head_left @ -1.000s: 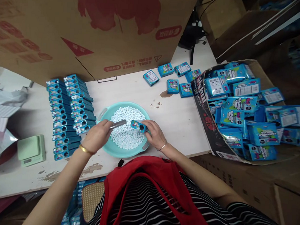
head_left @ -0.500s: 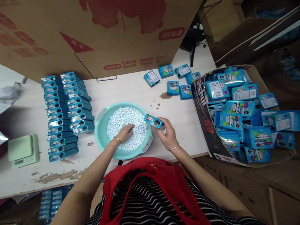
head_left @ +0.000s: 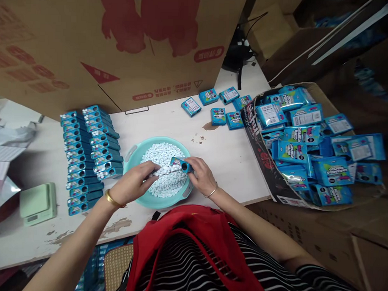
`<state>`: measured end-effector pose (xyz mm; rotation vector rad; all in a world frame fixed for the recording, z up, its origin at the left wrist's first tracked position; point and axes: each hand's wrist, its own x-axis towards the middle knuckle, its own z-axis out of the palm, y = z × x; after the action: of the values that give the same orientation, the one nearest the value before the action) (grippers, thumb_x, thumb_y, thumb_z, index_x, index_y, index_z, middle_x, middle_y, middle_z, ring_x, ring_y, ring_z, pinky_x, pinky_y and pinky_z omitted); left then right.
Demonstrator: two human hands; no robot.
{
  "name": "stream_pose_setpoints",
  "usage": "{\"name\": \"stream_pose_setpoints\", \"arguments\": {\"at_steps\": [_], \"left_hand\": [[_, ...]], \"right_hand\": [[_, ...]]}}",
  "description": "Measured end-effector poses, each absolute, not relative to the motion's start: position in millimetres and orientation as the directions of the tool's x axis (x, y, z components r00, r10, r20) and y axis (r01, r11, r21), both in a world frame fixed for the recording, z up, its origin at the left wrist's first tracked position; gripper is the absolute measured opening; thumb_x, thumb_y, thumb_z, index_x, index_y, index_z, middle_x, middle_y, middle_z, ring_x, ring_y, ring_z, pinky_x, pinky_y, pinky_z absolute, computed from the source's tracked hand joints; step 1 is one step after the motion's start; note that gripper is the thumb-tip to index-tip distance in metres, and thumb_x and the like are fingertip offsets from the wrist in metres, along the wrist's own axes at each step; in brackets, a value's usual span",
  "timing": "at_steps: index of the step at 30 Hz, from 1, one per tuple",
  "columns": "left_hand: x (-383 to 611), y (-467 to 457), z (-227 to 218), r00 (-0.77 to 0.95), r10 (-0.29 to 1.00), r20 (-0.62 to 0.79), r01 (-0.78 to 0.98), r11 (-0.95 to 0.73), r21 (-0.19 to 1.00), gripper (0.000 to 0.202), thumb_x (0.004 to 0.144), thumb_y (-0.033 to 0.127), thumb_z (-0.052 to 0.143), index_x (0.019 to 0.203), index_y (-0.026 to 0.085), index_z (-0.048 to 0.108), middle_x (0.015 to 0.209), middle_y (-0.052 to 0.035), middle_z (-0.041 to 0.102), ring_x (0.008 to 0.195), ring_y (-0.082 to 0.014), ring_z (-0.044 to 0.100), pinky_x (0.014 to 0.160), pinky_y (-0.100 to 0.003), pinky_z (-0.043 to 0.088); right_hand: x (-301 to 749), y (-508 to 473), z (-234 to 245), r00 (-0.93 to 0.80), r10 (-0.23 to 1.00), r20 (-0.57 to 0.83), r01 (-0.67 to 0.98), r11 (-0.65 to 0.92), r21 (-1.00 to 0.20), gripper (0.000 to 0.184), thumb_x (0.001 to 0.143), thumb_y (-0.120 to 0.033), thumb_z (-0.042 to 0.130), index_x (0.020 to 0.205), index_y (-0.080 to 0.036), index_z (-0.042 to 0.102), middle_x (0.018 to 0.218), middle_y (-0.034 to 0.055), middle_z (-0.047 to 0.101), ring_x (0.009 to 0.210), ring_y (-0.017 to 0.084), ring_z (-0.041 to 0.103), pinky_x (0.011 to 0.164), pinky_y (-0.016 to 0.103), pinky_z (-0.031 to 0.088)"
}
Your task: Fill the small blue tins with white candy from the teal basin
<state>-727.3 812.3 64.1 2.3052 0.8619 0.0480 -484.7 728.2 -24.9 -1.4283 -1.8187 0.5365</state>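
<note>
Over a turquoise basin (head_left: 132, 155) of small white candies (head_left: 158, 149), my left hand (head_left: 133, 182) is closed on a slim scoop (head_left: 164, 170) that carries a row of the candies. Its exact shape is hard to make out. My right hand (head_left: 203, 176) grips a small blue candy box (head_left: 181, 164) above the basin's right side, its dark round hole facing up. The scoop's far end is close to the box; I cannot tell whether they touch.
Two rows of blue boxes (head_left: 85, 173) stand at left, beside a pale green scale (head_left: 36, 203). Several blue boxes (head_left: 218, 116) lie at the back right. An open carton (head_left: 259, 154) heaped with more stands at right. A big cardboard box (head_left: 171, 72) walls off the back.
My left hand has come up out of the candies with a loaded scoop. My right hand has brought the blue box left, over the basin. The view has shifted slightly.
</note>
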Motion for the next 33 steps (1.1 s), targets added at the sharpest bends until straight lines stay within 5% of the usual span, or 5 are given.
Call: {"name": "stream_pose_setpoints", "arguments": {"at_steps": [7,11,17,24,33], "left_hand": [[-685.2,793.5,115.8,0.674,0.618,-0.403,0.699,-0.710,0.081,0.022,0.091,0.015,0.039,0.106,0.013,0.056,0.096,-0.0106,0.062,0.089,-0.0249,0.060,0.071,-0.036,0.050],[-677.1,785.8,138.4,0.665,0.613,-0.427,0.662,-0.749,-0.045,0.024,0.090,0.009,0.036,0.097,0.015,0.058,0.089,-0.0085,0.060,0.085,-0.0241,0.059,0.068,-0.034,0.048],[-737.2,811.5,61.4,0.595,0.695,-0.403,0.792,-0.592,0.149,0.025,0.088,0.017,0.044,0.111,0.017,0.055,0.101,-0.0082,0.059,0.089,-0.0210,0.059,0.075,-0.032,0.048],[-755.5,802.1,-90.3,0.547,0.625,-0.557,0.837,-0.420,0.350,0.023,0.077,0.003,0.045,0.092,0.014,0.058,0.095,-0.0109,0.062,0.089,-0.0214,0.061,0.083,-0.036,0.048],[-691.4,776.5,-142.2,0.629,0.687,-0.365,0.725,-0.348,0.594,0.036,0.079,0.004,0.043,0.112,0.014,0.050,0.110,-0.0128,0.058,0.104,-0.0224,0.057,0.094,-0.040,0.047]], "right_hand": [[-502.4,729.8,-23.6,-0.147,0.929,0.339,0.619,0.353,-0.701,0.050,0.078,-0.005,0.046,0.126,-0.020,0.049,0.114,0.0111,0.059,0.110,0.025,0.053,0.096,0.046,0.049],[-502.9,729.4,-27.2,-0.151,0.932,0.330,0.614,0.350,-0.707,0.051,0.079,-0.005,0.045,0.127,-0.021,0.048,0.115,0.0106,0.059,0.111,0.025,0.053,0.096,0.046,0.049],[-491.7,729.2,-33.8,-0.078,0.945,0.319,0.584,0.303,-0.753,0.048,0.080,-0.006,0.046,0.126,-0.021,0.049,0.118,0.0108,0.058,0.113,0.024,0.053,0.098,0.045,0.048],[-467.9,730.8,-30.5,0.040,0.962,0.269,0.576,0.198,-0.793,0.041,0.083,-0.014,0.049,0.123,-0.023,0.051,0.117,0.0098,0.058,0.111,0.025,0.055,0.097,0.046,0.047],[-463.7,730.8,-26.9,0.158,0.959,0.237,0.564,0.109,-0.819,0.032,0.086,-0.021,0.054,0.118,-0.023,0.052,0.111,0.0090,0.060,0.103,0.023,0.058,0.089,0.041,0.051]]}}
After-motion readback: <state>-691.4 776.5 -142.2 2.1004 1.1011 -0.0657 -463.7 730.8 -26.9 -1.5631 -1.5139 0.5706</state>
